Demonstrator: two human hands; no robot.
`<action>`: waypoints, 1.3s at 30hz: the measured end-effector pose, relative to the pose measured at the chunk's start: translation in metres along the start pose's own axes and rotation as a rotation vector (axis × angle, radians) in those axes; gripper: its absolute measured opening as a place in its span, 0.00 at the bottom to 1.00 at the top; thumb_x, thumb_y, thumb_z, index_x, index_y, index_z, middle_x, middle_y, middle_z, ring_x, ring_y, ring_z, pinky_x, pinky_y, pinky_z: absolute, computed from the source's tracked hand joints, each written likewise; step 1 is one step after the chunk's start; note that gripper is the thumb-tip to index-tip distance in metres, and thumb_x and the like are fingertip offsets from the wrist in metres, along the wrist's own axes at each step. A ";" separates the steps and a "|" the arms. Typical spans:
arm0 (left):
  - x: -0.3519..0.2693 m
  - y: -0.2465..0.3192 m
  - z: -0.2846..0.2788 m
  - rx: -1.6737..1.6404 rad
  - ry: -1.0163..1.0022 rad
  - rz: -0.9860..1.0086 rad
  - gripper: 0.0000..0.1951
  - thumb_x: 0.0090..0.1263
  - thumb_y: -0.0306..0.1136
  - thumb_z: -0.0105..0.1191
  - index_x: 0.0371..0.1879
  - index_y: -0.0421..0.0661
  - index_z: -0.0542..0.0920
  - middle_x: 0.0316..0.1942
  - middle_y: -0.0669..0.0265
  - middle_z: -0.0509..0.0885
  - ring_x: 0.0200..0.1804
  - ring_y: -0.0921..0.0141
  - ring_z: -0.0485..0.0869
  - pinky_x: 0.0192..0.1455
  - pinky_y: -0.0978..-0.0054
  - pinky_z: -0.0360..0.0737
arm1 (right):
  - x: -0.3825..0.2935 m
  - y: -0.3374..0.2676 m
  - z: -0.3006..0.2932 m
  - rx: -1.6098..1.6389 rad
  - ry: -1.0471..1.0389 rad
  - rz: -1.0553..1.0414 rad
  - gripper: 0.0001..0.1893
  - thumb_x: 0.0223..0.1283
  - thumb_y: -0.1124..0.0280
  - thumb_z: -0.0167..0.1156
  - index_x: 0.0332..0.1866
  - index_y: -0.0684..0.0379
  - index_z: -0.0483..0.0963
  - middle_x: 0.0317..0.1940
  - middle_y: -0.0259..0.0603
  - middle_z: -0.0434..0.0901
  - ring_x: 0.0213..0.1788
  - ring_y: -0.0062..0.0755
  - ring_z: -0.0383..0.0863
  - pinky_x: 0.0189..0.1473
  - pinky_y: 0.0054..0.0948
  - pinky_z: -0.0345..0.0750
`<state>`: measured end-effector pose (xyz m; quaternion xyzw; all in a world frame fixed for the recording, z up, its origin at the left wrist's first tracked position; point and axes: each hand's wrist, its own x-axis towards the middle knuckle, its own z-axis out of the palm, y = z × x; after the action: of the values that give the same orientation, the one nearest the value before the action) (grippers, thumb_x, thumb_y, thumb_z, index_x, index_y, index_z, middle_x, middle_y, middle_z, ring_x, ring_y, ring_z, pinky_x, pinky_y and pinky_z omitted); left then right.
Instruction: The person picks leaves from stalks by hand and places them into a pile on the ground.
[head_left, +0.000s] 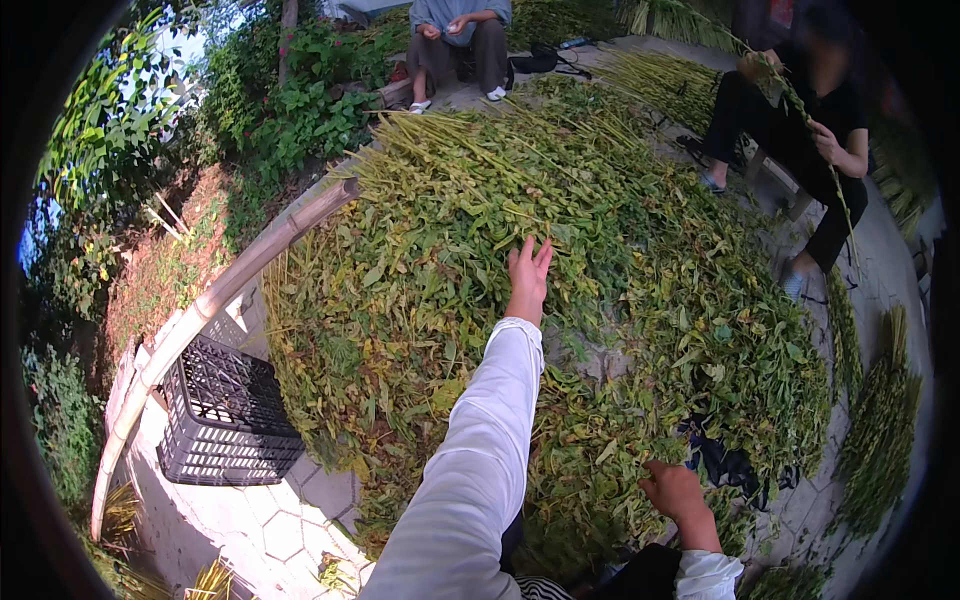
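Note:
My left hand reaches out over a broad heap of green and yellowing leafy stalks, its fingers spread at the leaves and nothing seen in its grasp. Nearer my body, at the lower right, my right hand hovers over or rests on the leaves with its fingers curled; whether it holds anything is not clear. Long yellow-green stalks lie on the far side of the heap. Dark cloth or plastic shows beside my right hand.
A black plastic crate stands at left beneath a long bamboo pole. One person sits at the far side; another person sits at the upper right with a long stalk in hand. Stalk bundles lie on the paving at right.

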<state>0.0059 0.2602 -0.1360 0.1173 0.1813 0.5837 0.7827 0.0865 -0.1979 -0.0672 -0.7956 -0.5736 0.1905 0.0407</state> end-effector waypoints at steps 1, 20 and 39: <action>0.000 -0.005 0.004 -0.067 0.023 -0.021 0.44 0.66 0.32 0.56 0.69 0.40 0.36 0.63 0.52 0.62 0.55 0.56 0.77 0.54 0.66 0.79 | 0.001 0.003 -0.001 -0.015 -0.012 0.023 0.15 0.51 0.60 0.62 0.41 0.56 0.74 0.29 0.47 0.81 0.35 0.49 0.81 0.37 0.43 0.77; -0.002 0.021 0.034 -0.027 -0.026 -0.165 0.11 0.68 0.44 0.54 0.43 0.53 0.74 0.34 0.73 0.80 0.19 0.82 0.63 0.19 0.85 0.60 | 0.016 0.006 -0.007 0.064 -0.184 -0.027 0.19 0.54 0.62 0.60 0.50 0.57 0.73 0.34 0.50 0.81 0.39 0.50 0.80 0.41 0.43 0.76; -0.369 -0.112 0.170 0.298 -0.495 -0.833 0.20 0.63 0.44 0.60 0.47 0.48 0.70 0.40 0.70 0.78 0.31 0.75 0.82 0.30 0.82 0.73 | 0.009 0.050 -0.022 0.958 0.553 0.020 0.29 0.59 0.73 0.56 0.66 0.61 0.57 0.60 0.42 0.68 0.53 0.30 0.74 0.47 0.31 0.76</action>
<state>0.0817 -0.1205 0.0280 0.2805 0.1030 0.1444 0.9433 0.1413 -0.2035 -0.0631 -0.7138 -0.3832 0.2143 0.5456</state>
